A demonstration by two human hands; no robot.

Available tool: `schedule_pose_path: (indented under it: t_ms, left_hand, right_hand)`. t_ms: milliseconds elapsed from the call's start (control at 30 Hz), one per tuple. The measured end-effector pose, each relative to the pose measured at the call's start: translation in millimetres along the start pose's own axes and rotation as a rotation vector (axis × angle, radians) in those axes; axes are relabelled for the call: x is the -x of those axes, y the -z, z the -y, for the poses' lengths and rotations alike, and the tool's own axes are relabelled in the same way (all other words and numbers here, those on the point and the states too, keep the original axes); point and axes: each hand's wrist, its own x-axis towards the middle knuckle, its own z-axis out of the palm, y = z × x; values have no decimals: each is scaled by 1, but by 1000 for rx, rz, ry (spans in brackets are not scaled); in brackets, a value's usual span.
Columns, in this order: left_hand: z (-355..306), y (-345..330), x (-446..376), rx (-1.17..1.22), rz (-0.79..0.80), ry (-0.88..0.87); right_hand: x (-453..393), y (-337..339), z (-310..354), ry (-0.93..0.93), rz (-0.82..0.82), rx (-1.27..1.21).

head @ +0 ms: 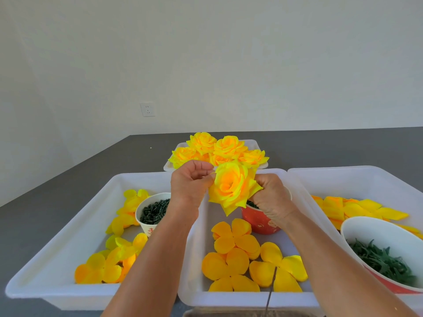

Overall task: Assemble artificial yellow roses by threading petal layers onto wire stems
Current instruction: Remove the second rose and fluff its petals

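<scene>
I hold a yellow rose (231,188) with an orange heart above the middle tray (196,291), its face turned toward me. My left hand (191,183) pinches a petal at its upper left edge. My right hand (271,197) grips the rose from behind and below, fingers curled round its base; the stem is hidden there. Loose orange and yellow petal layers (233,248) lie on the middle tray's floor. A thin dark wire (270,296) runs from them toward the near edge.
Finished yellow roses (217,149) fill a small white tray at the back. The left tray (57,225) holds petals and a cup of dark green parts (154,211). A red cup (261,221) stands behind the rose. The right tray (366,177) holds petals and a bowl of green calyxes (386,259).
</scene>
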Motion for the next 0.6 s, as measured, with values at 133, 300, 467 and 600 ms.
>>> schedule_pose_path:
  t_ms: [133, 300, 467, 600]
  left_hand:
    - [0, -3, 3, -223, -27, -256]
    - [2, -3, 1, -75, -15, -107]
    - [1, -4, 3, -42, -6, -126]
    - [-3, -4, 6, 17, 63, -192]
  right_hand:
    - [-1, -2, -2, -37, -20, -2]
    - [-4, -1, -2, -101, -97, -29]
    - [-2, -3, 5, -184, -75, -124]
    - [-3, 0, 5, -297, -126, -186]
